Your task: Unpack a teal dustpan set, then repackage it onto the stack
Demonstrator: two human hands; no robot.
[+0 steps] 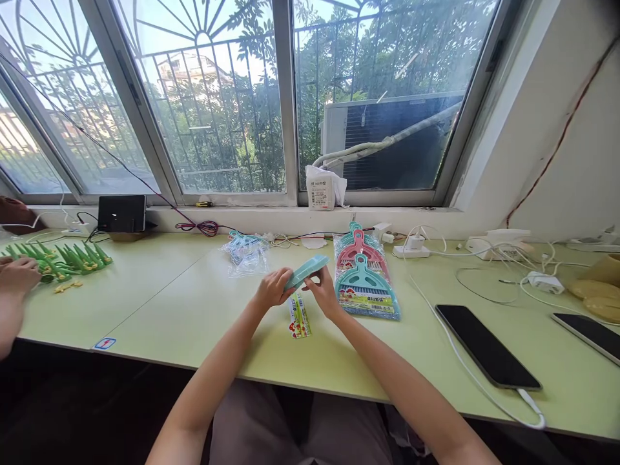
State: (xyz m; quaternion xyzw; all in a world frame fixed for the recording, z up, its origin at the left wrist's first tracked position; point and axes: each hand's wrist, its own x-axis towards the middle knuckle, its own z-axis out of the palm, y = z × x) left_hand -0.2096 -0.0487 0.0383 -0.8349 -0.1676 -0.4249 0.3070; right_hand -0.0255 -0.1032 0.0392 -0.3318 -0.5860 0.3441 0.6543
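Note:
Both my hands hold a light-blue mini dustpan [306,270], tilted and seen nearly edge-on above the table. My left hand [274,287] is closed on its left end. At its right end, my right hand [320,289] grips with thumb and fingers. A printed cardboard label [299,316], green and yellow with red figures, lies on the table just below my hands. To the right is a stack of bagged dustpan and brush sets [366,290], teal and pink, with similar labels. Crumpled clear bags [245,253] with blue pieces lie behind, to the left.
Another person's hand [19,274] at far left is by green plastic pieces [80,259]. A tablet [122,214] stands near the window. On the right lie a phone [487,345] with a charging cable, a second phone [588,334], and a power strip [411,248] among cables.

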